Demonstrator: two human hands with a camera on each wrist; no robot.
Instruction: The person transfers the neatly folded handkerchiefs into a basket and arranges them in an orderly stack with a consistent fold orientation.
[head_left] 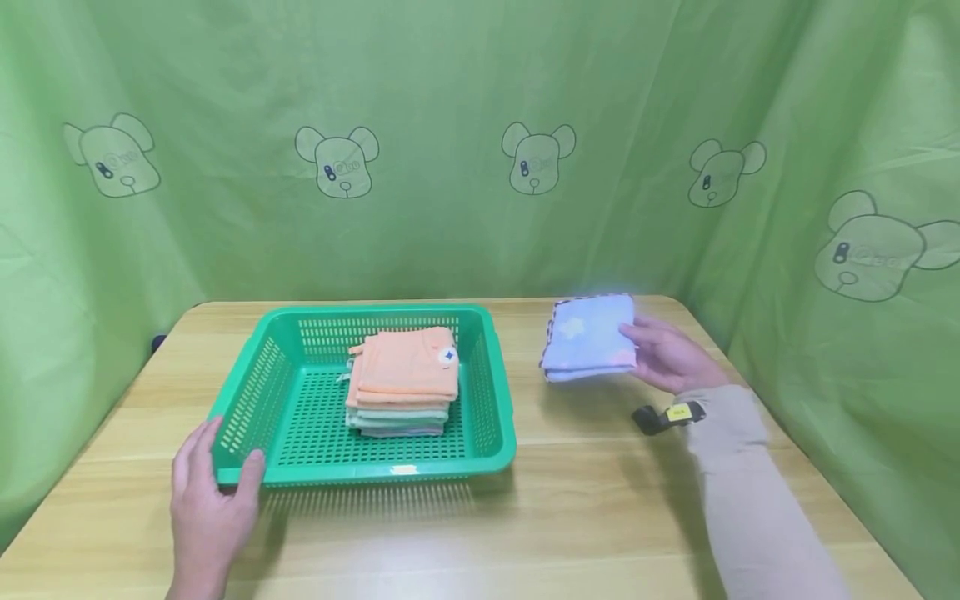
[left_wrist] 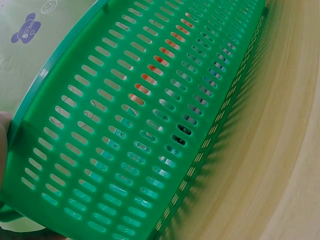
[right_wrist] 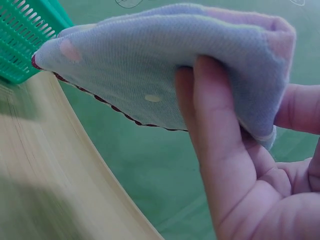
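Note:
My left hand point(head_left: 210, 492) grips the near left corner of a green plastic basket point(head_left: 375, 475), thumb on the inner side of the rim. A neat stack of folded towels point(head_left: 405, 367), orange on top of pale green, lies in its right half. A round white sticker point(head_left: 447, 357) shows on the topmost one. Right of the basket, my right hand point(head_left: 675, 354) holds a folded pale blue towel point(head_left: 588, 333) above the table. In the right wrist view the thumb and fingers pinch this towel point(right_wrist: 130, 65) from opposite sides; its edge has dark red stitching.
Slotted basket walls point(left_wrist: 130, 120) fill most of the left wrist view. The wooden table point(head_left: 585, 517) carries the basket left of its middle. Green curtains point(head_left: 450, 233) with bear-head prints hang behind and along the sides. A black strap device point(head_left: 667, 417) sits at my right wrist.

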